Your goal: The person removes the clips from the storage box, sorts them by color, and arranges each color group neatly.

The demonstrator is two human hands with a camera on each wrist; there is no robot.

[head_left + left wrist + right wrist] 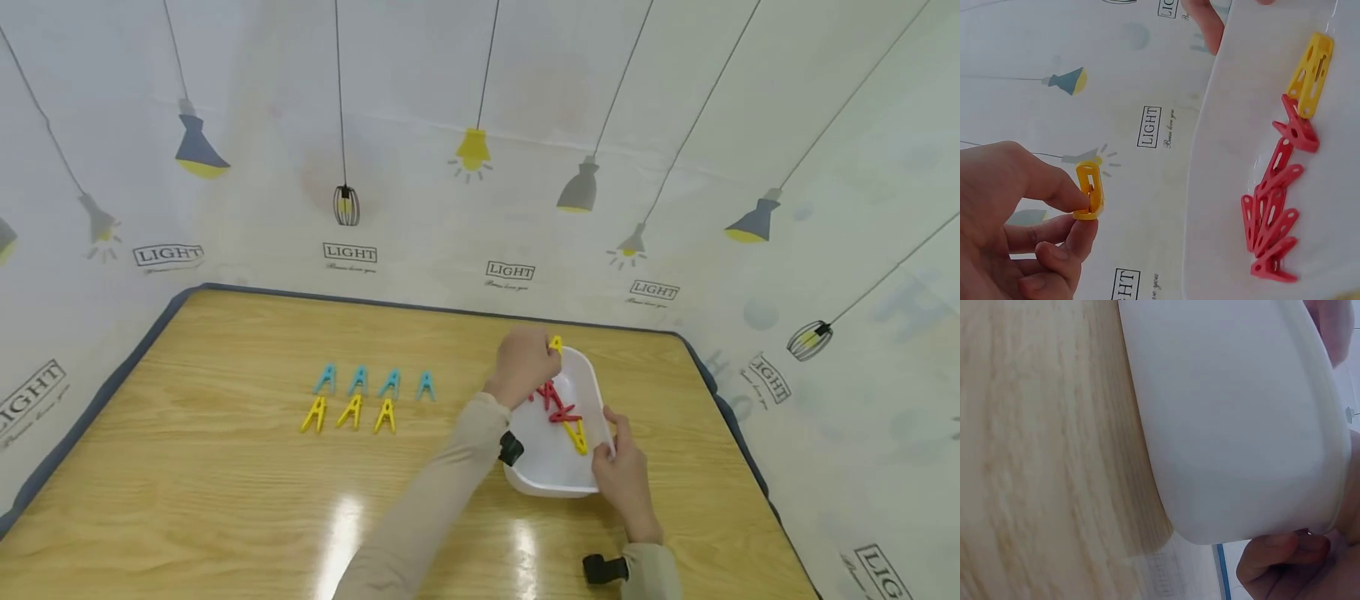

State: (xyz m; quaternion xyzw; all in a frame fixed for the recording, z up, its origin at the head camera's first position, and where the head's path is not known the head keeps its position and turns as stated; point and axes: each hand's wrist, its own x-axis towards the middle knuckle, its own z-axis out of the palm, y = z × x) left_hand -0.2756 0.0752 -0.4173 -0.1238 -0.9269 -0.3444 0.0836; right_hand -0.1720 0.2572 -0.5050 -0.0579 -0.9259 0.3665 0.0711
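My left hand [525,367] is over the far left part of a white plastic basin [551,475], pinching a yellow clothespin [1089,187] between thumb and fingers. With my right hand [628,479] I grip the basin's right rim near its front corner. Inside the basin lie several red clothespins [1272,219] in a loose cluster, and one yellow clothespin [1311,75] touches or lies close beside them. In the right wrist view the basin's outer wall [1229,425] fills much of the picture.
To the left on the wooden table [225,483] is a row of several blue clothespins [360,380]. Below it stands a row of 3 yellow clothespins [351,412]. A wall covering [420,208] printed with lamps rises behind the table's dark edge.
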